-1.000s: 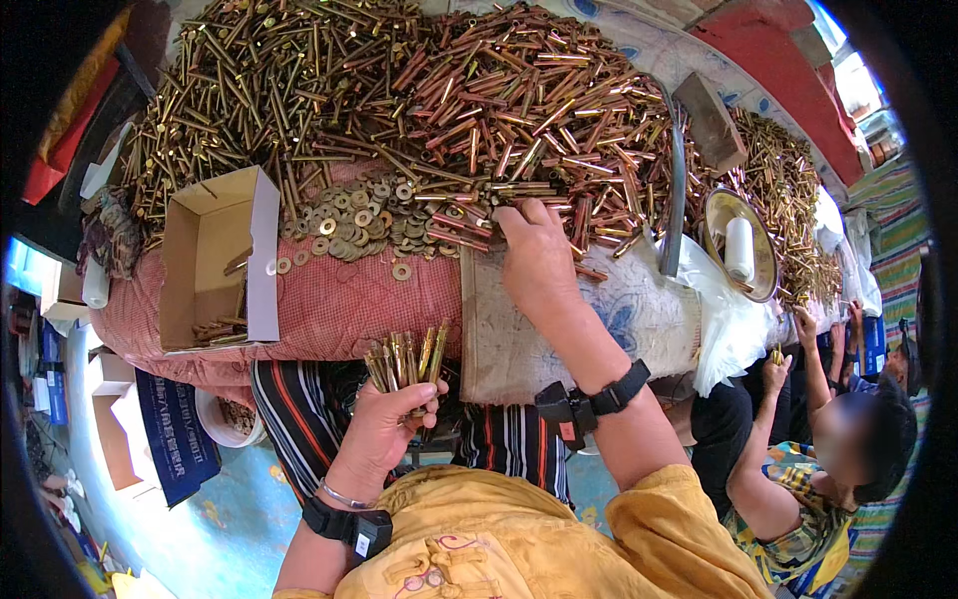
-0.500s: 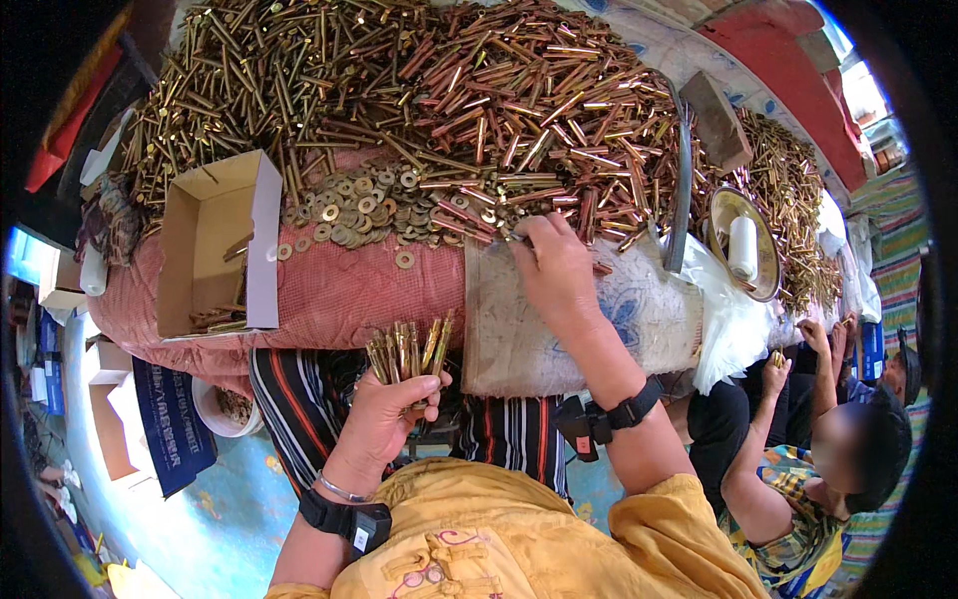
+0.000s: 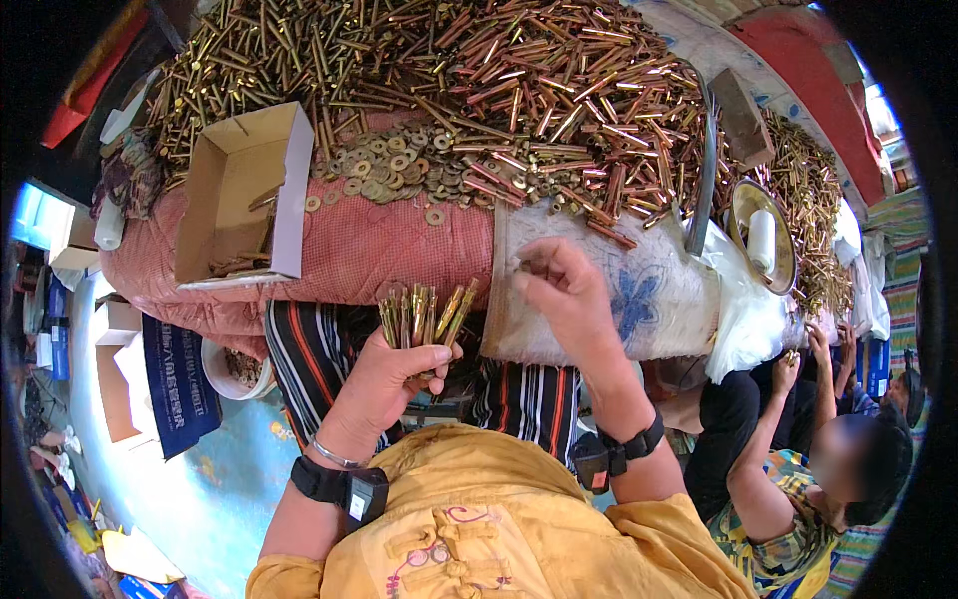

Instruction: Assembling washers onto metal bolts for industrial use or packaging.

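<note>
While our left hand (image 3: 404, 371) wraps its fingers tightly round a bundle of brass-coloured rods (image 3: 424, 311), the middles of the rods are hidden from us; their tips fan out above the thumb, before the near edge of the red cloth (image 3: 399, 258). Our right hand (image 3: 571, 298) hangs over the pale patterned cloth (image 3: 679, 304), fingers curled toward the thumb; something small and dark shows there, too blurred for us to tell whether they grip it. We see the big heap of rods (image 3: 269, 60) and the coppery tubes (image 3: 559, 90) cut off at the top. Washers (image 3: 384, 175) overlap, half covering one another. On our left, a cardboard box (image 3: 291, 200) blocks part of the heap behind it. To our right, a curved dark bar (image 3: 707, 170) crosses before the tubes, near a dish (image 3: 743, 207) bearing a white roll (image 3: 761, 242). A plastic bag (image 3: 743, 324) droops beside it. Beyond sits a co-worker (image 3: 773, 499), whose handful is too small to make out.
</note>
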{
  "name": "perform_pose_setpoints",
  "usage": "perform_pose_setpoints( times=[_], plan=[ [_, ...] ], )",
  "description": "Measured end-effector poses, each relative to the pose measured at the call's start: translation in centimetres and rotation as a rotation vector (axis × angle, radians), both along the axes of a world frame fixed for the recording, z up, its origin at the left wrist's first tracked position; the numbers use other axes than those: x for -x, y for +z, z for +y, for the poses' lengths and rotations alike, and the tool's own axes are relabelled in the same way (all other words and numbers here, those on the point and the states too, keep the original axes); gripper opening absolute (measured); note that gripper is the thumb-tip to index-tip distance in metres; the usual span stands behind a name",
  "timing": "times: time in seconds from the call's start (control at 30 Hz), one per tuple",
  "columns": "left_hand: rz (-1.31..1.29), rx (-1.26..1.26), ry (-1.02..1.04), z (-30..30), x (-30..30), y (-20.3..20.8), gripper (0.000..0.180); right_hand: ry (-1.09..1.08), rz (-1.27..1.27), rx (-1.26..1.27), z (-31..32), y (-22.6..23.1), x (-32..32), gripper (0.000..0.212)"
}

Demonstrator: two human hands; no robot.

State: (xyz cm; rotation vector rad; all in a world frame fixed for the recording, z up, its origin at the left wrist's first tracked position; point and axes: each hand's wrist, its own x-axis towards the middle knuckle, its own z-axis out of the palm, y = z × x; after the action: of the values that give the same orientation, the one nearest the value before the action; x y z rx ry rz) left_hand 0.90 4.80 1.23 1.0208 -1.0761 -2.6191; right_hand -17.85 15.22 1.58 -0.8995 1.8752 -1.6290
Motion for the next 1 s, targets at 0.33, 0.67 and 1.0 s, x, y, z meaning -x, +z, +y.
perform_pose_setpoints(
  times=[0.33,0.67,1.0],
  plan=[
    [-0.049,0.129,-0.176,-0.8,-4.7,2.1,0.022,0.196,-0.598,0.13,2.6,-0.2,-5.5,0.017],
    [-0.065,0.043,-0.134,2.9,-7.2,1.4,0.022,0.291,-0.533,0.04,4.2,-0.6,-7.9,0.015],
    [-0.046,-0.025,-0.102,4.3,-7.6,0.7,0.022,0.287,-0.566,0.041,5.8,-0.4,-8.2,0.013]
  ],
)
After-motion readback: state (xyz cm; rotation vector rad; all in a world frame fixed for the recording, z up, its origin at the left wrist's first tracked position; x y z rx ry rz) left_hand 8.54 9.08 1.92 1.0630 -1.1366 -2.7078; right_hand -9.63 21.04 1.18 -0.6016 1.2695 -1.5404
